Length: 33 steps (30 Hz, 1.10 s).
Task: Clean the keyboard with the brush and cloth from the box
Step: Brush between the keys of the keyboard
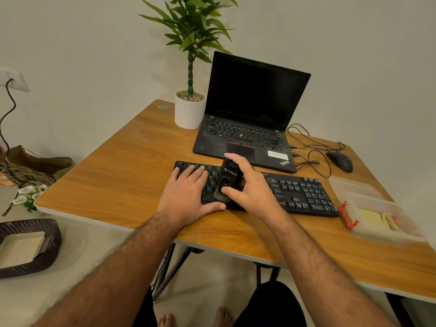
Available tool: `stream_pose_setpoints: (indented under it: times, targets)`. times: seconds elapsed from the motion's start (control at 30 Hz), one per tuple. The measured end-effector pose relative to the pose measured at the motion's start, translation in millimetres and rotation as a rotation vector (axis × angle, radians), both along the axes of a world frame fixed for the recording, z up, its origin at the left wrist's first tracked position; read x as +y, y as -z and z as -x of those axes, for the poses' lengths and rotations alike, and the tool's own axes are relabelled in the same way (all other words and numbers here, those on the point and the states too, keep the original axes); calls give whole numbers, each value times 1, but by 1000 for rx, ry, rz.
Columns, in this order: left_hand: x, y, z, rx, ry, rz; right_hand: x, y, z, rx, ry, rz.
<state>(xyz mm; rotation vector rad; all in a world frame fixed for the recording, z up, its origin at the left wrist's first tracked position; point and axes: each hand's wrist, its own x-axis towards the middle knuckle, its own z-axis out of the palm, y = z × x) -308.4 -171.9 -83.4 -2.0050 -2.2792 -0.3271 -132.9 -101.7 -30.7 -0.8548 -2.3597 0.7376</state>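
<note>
A black keyboard (299, 192) lies across the wooden table (122, 175) in front of the laptop. My right hand (250, 187) grips a black brush (228, 179) upright, its bristles down on the keys near the keyboard's front edge. My left hand (188, 194) lies flat on the keyboard's left end, fingers straight over the keys and thumb along the front edge. At the table's right side stands a clear plastic box (379, 215) with a red latch; a pale yellow cloth (377, 220) lies inside it.
An open black laptop (250, 119) stands behind the keyboard, with a potted plant (190, 109) to its left. A black mouse (339, 160) and its looping cable lie at the back right. The box's clear lid (351, 185) rests beside the box. A dark stool (26, 246) is on the floor at left.
</note>
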Motion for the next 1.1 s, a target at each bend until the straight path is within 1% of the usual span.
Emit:
stream_pose_setpoints:
  times: [0.1,0.2,0.27,0.37,0.43,0.57,0.6,0.67,0.73,0.8,0.83,0.93,0.97,1.1]
  targets:
    - [-1,0,0,21,-1,17,11,1,9,-36,4,-93]
    - [-1,0,-1,14,-3,31,28,-1,16,-28,76,-124]
    - [-1,0,-1,10,-3,31,30,-3,16,9,97,-85]
    - [0,0,-1,3,-3,35,22,0,8,37,-14,26]
    - [1,-1,-1,-2,-4,39,22,1,3,7,-54,8]
    - [0,-3,-2,-4,-5,46,39,-3,8,6,67,-74]
    - [-1,-3,-3,-5,-6,45,40,-3,10,18,79,-61]
    - [-1,-3,-2,-5,-6,48,37,-3,12,37,33,-2]
    - [0,-4,-2,-6,-5,57,36,-3,11,6,-36,41]
    - [0,-5,-2,-6,-5,61,41,-6,11,-11,-46,69]
    - [0,-5,-2,-7,-6,61,44,-7,12,-12,-23,61]
    - [-1,-5,-2,-10,-6,60,50,-6,19,-22,85,-75]
    - [-1,-5,-2,-12,-5,61,49,-5,21,-13,95,-84]
    - [0,-3,-1,-14,-4,55,45,-5,23,29,-25,77]
